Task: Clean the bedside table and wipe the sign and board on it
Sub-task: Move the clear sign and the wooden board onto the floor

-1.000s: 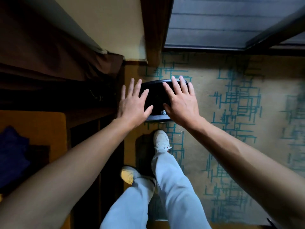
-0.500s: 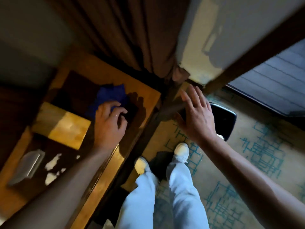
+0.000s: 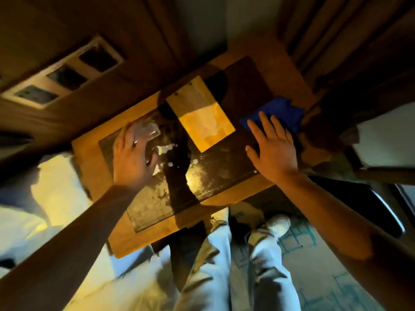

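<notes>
The bedside table (image 3: 94, 167) has a wooden rim and a dark, smeared glass top (image 3: 215, 173). A wooden board (image 3: 202, 115) lies flat on its middle. At the table's left, my left hand (image 3: 132, 158) curls its fingers over a clear plastic sign (image 3: 146, 129), which is blurred. White paper scraps (image 3: 165, 149) lie just right of that hand. A crumpled blue cloth (image 3: 283, 111) sits at the table's right. My right hand (image 3: 271, 147) is spread flat with straight fingers, its fingertips reaching the near edge of the cloth.
A wall panel with dark sockets (image 3: 62, 75) is at the upper left. White bedding (image 3: 45, 198) lies left of the table. A black bin (image 3: 384, 207) stands on the patterned carpet (image 3: 314, 265) at the right. Brown curtains (image 3: 336, 37) hang behind the table.
The view swung from the bin on the floor to the table. My left hand left the blue cloth and went to the clear sign. My right hand moved from the bin to beside the cloth.
</notes>
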Available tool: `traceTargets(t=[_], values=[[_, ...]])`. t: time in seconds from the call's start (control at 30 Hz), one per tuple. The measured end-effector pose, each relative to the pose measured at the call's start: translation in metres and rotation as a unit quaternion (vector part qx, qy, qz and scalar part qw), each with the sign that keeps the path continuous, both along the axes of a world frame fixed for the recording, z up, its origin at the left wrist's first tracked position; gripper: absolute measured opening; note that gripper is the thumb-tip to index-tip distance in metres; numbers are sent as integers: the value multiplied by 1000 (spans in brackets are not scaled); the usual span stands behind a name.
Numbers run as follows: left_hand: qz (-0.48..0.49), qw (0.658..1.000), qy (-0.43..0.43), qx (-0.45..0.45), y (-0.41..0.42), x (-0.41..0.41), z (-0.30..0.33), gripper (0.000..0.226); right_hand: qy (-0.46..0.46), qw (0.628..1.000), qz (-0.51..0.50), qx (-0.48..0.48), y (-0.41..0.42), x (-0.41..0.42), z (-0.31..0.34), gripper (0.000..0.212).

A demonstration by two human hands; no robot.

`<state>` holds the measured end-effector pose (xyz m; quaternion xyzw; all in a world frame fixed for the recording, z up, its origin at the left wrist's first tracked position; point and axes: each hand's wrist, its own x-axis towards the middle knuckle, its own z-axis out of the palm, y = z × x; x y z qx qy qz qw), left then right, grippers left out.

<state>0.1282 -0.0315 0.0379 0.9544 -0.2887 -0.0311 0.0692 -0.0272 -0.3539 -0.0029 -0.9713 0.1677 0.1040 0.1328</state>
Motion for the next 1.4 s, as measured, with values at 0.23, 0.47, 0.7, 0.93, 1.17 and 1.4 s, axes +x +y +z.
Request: traceTargets(t=[0.23,0.47,0.7,0.93,1.17,1.4], values=[[37,996,16,81,69,48,-20,74,69,997,29,-34,28,90,-32,67],[28,994,39,94,95,78,-36,59,145,985,14,-97,33,124,-36,47],[-1,994,29,105,90,92,-43,37,102,994,-28,7,42,131,-45,46],[-38,991,31,125,86,103,-40,31,95,987,-108,75,42,142,-50,48],[-50,991,26,125,82,105,-37,30,142,978,-111,108,41,141,-54,30],[-45,990,26,130,80,105,-36,29,119,984,-91,93,45,130,-53,30]])
